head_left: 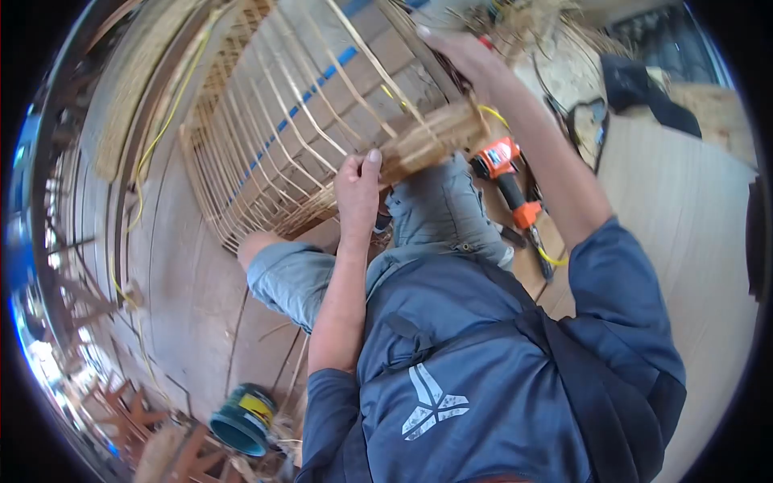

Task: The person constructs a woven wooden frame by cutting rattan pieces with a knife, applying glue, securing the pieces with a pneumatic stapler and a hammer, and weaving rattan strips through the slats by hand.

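A rattan frame with many thin parallel rods slants across my lap, its near edge wrapped in woven strips. My left hand is closed on this near edge, thumb pointing up beside the rods. Farther up, my right hand reaches to the frame's right side rail and appears closed around it, with one fingertip showing on top and the other fingers mostly hidden. An orange and black power tool lies just right of my knee.
Yellow hose runs down the left side over wooden planks. A green bucket lies at the lower left. Pale boards cover the right. Loose strips and dark straps lie at the upper right.
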A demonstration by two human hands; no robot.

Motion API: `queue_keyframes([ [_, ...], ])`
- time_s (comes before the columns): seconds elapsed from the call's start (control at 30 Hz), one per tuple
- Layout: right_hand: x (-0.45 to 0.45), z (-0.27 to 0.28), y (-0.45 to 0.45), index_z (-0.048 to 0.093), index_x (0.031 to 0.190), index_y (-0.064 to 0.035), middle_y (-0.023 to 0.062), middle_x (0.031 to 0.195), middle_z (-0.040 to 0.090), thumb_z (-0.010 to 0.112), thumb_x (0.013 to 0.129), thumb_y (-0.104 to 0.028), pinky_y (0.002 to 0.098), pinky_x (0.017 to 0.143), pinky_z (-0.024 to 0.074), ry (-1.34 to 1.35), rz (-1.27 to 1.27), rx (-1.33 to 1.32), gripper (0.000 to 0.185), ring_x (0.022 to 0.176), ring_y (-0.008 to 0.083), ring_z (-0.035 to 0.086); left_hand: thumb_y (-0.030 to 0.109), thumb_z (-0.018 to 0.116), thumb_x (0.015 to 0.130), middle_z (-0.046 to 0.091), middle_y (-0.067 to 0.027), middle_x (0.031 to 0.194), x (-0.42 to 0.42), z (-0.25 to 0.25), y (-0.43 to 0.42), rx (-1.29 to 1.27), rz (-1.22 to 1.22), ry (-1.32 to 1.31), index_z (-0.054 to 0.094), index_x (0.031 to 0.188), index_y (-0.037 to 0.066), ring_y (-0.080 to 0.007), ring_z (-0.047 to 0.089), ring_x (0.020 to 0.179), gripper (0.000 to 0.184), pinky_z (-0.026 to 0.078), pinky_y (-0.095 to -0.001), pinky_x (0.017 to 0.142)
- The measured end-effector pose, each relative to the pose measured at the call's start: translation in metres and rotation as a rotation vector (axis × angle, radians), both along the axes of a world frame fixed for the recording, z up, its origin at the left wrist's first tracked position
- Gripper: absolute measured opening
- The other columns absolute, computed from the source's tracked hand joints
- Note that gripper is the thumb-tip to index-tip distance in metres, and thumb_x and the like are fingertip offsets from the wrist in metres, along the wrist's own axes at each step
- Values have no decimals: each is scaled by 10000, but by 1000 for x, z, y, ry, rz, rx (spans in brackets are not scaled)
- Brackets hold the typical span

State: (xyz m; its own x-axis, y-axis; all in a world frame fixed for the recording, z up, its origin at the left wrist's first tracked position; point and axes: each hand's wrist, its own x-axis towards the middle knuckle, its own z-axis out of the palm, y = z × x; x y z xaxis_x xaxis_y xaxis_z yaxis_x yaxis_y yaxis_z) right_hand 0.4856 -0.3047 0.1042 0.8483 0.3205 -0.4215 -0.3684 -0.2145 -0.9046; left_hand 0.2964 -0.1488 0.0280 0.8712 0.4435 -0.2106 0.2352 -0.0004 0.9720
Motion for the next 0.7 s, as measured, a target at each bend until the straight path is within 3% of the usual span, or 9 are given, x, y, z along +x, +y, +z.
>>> queue_keyframes([
  [0.1,27,-7,-19,623,1062,-10,30,826,593,551,854,-514,268,584,406,-245,144,-213,549,691,117,499,283,598,875,489,-8,604,22,-24,2,83,-127,59,557,722,1,-86,415,591,323,378,-262,552],
  [0.2,18,-13,-30,617,1039,-7,25,832,586,535,866,-508,253,629,402,-57,135,-314,536,723,108,494,269,590,880,495,-86,598,5,-12,-9,174,-197,171,544,720,-19,-121,438,592,332,402,-290,574],
  [0.3,-5,-42,-64,589,1000,13,106,791,618,559,870,-429,312,653,440,-644,-120,-416,462,720,185,568,237,588,887,470,-67,593,-3,-21,0,368,-306,42,524,708,-21,-120,416,582,321,392,-283,551],
  [0.37,-58,-64,-103,572,1013,20,158,830,627,577,865,-351,351,682,457,-542,-331,-534,399,763,268,611,227,591,894,432,-40,598,1,-19,-3,320,-268,84,500,681,-7,-107,378,588,329,374,-274,543],
  [0.4,-87,-61,-119,567,1008,18,169,843,630,585,861,-294,353,705,463,-275,-262,-658,345,795,316,613,227,591,894,432,-40,598,1,-21,-4,310,-285,73,500,681,-7,-107,378,588,329,374,-274,543],
  [0.43,-127,-99,-139,571,991,5,179,866,620,587,851,-276,364,704,466,-374,-311,-711,315,791,332,603,234,592,896,411,-27,599,-3,-25,-6,313,-285,50,489,671,-1,-102,361,591,341,363,-269,538],
  [0.5,-185,-134,-160,548,1065,-35,148,1044,586,641,801,-281,395,845,428,-400,-130,-946,372,997,301,553,257,590,900,370,-3,576,-1,-32,-2,302,-291,23,474,652,10,-99,333,583,369,343,-262,525],
  [0.6,-208,-141,-161,502,1141,-46,131,1067,571,668,773,-281,416,920,377,-560,-144,-1122,468,1031,304,527,264,589,901,371,4,564,3,-32,3,361,-336,36,475,649,11,-92,330,573,375,335,-262,509],
  [0.7,-199,-145,-175,462,1205,-56,142,1098,558,689,747,-264,421,937,364,-369,-28,-1112,552,1034,312,527,282,577,908,379,10,558,2,-29,2,344,-348,33,471,644,14,-86,326,563,391,325,-264,492],
])
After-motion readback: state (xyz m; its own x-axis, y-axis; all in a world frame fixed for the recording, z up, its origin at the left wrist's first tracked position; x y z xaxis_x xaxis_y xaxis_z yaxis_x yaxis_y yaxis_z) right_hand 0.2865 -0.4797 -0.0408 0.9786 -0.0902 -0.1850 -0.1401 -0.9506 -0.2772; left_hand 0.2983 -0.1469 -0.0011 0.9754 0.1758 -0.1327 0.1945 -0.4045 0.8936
